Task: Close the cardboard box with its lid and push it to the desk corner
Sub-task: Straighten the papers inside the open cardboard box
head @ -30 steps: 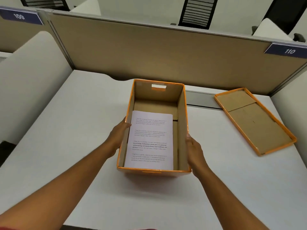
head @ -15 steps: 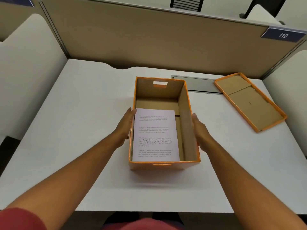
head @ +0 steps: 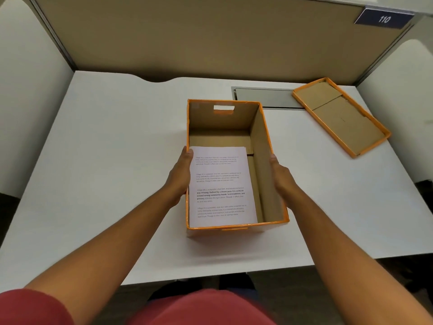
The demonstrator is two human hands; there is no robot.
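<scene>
An open cardboard box (head: 264, 160) with orange edges stands in the middle of the white desk (head: 112, 160). A printed sheet of paper (head: 220, 186) lies inside it. My left hand (head: 180, 174) presses flat against the box's left wall, fingertips at the rim. My right hand (head: 280, 174) presses flat against the outside of the right wall. The box is held between both palms. Its orange-rimmed lid (head: 339, 118) lies upside down on the desk at the far right, apart from the box.
A grey cable hatch (head: 262, 97) is set into the desk just behind the box. A tan partition (head: 210, 38) with a "110" label (head: 384, 19) closes the back; white side panels flank the desk. The near desk edge runs below the box.
The view has tilted down and nearer over the box. Both hands have slid a little forward along the box's sides. The lid has not moved.
</scene>
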